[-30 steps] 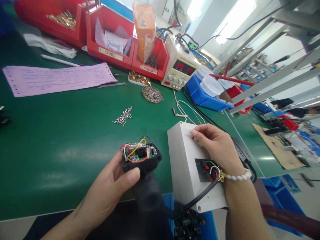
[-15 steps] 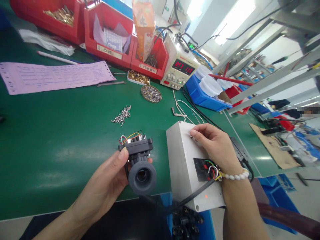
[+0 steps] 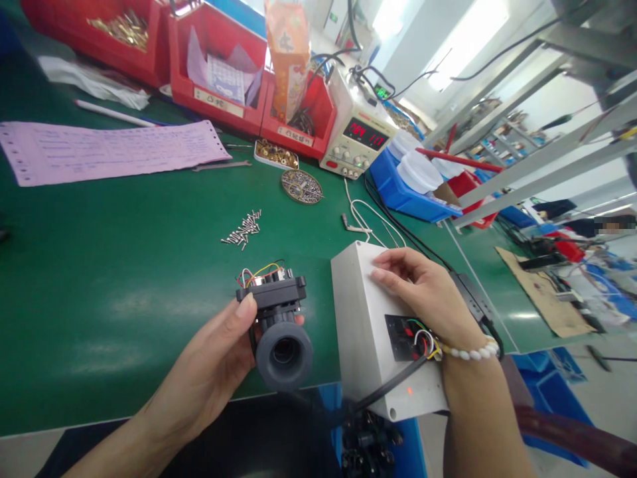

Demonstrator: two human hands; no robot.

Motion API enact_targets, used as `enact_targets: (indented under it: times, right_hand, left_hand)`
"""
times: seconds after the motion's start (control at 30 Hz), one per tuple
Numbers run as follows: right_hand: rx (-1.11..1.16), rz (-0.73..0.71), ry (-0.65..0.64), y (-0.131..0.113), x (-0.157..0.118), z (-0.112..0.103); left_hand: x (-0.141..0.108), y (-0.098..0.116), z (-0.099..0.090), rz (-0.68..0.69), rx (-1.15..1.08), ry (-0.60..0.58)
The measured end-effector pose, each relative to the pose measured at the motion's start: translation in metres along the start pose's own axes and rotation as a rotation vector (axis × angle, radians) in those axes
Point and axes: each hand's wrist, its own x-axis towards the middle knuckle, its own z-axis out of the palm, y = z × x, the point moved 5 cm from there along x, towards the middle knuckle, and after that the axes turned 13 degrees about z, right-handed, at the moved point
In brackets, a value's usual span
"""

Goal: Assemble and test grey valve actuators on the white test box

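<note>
Right hand (image 3: 425,285) loosened, display (image 3: 366,133) apparently changed

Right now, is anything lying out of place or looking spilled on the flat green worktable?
Possibly one thing: thin silver metal screws lie in a loose, untidy pile directly on the worktable, whereas brass-coloured metal parts sit in a shallow white rectangular tray. The pile may be deliberate.

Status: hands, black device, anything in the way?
Left hand grips black device, round cup toward camera. Right hand at white box, nothing visibly held. Loose screws beyond device, untouched.
</note>
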Motion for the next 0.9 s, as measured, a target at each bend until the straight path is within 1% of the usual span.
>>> enact_targets:
  times: [0.13, 0.3, 0.5, 0.6, 0.77, 0.9]
  right_hand:
    - [0.005, 0.001, 0.020, 0.001, 0.001, -0.001]
    - [0.007, 0.020, 0.041, 0.004, 0.004, -0.002]
    - [0.067, 0.017, 0.023, 0.003, 0.008, -0.002]
    - [0.053, -0.005, 0.058, 0.004, 0.007, -0.002]
    - [0.020, -0.055, 0.099, 0.003, 0.004, -0.003]
    - [-0.001, -0.081, 0.107, 0.002, 0.003, -0.003]
  left_hand:
    - [0.000, 0.000, -0.001, -0.001, 0.013, 0.003]
    - [0.001, 0.000, -0.002, 0.007, 0.052, 0.036]
    - [-0.001, 0.000, -0.002, 0.006, 0.026, 0.010]
    - [-0.001, -0.003, -0.006, 0.009, 0.012, 0.004]
    - [0.000, -0.007, -0.011, 0.044, 0.022, -0.063]
    - [-0.001, -0.006, -0.011, 0.078, 0.078, -0.059]
